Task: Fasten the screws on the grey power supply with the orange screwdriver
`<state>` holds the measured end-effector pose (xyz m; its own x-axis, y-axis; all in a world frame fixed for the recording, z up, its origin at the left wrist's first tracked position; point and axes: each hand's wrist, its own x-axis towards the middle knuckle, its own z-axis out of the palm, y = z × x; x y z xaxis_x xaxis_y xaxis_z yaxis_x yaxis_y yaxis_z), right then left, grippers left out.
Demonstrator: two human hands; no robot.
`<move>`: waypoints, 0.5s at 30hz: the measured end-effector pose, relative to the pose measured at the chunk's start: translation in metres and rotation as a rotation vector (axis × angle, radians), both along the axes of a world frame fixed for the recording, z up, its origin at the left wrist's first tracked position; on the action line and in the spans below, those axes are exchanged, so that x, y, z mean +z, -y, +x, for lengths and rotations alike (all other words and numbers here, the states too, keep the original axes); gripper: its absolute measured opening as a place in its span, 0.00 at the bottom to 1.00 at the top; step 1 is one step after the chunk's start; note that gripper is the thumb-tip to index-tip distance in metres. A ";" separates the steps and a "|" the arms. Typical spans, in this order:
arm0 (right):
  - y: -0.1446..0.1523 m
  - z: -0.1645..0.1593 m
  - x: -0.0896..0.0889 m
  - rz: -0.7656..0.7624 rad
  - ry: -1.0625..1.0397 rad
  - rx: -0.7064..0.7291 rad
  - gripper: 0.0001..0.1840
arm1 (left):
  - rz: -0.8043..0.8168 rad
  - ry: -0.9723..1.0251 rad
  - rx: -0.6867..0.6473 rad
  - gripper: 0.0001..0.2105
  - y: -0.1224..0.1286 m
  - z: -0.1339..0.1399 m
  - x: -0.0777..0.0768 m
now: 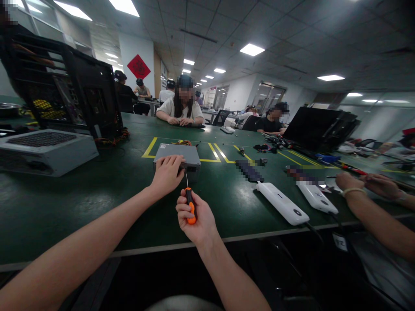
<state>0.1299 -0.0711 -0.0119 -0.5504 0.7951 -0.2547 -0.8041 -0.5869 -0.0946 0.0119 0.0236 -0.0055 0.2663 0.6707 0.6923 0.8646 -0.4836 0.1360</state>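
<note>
A grey metal computer power supply unit (pixel 177 152) lies on the green table, with bundled coloured wires at its far side. My left hand (pixel 169 173) is closed over its near left part, fingers on the top and the near edge. In my right hand (pixel 196 216) is a screwdriver (pixel 192 208) with an orange and black handle, gripped with the fingers wrapped round it. Its thin shaft points away from me, up to the unit's near face. Whether the tip touches a screw there is too small to tell.
At the left stand another power supply unit (pixel 48 151) and an open black computer case (pixel 71 86). White handheld devices (pixel 282 203) with cables lie on the right, near a co-worker's hands (pixel 352 183). A black monitor (pixel 316 129) stands behind them. Across the table (pixel 136 224) sits another person.
</note>
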 end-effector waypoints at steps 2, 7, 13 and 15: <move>0.003 0.003 0.000 0.011 -0.016 -0.001 0.16 | 0.010 -0.004 0.003 0.13 0.000 0.000 0.000; 0.010 0.024 -0.001 0.024 -0.040 -0.067 0.16 | 0.016 -0.003 -0.016 0.12 -0.002 -0.002 -0.002; 0.011 0.049 -0.009 0.100 -0.063 -0.195 0.16 | 0.134 -0.028 -0.091 0.14 0.007 -0.001 0.000; 0.011 0.051 -0.012 0.151 -0.057 -0.222 0.14 | 0.099 -0.093 -0.187 0.12 0.012 0.006 -0.003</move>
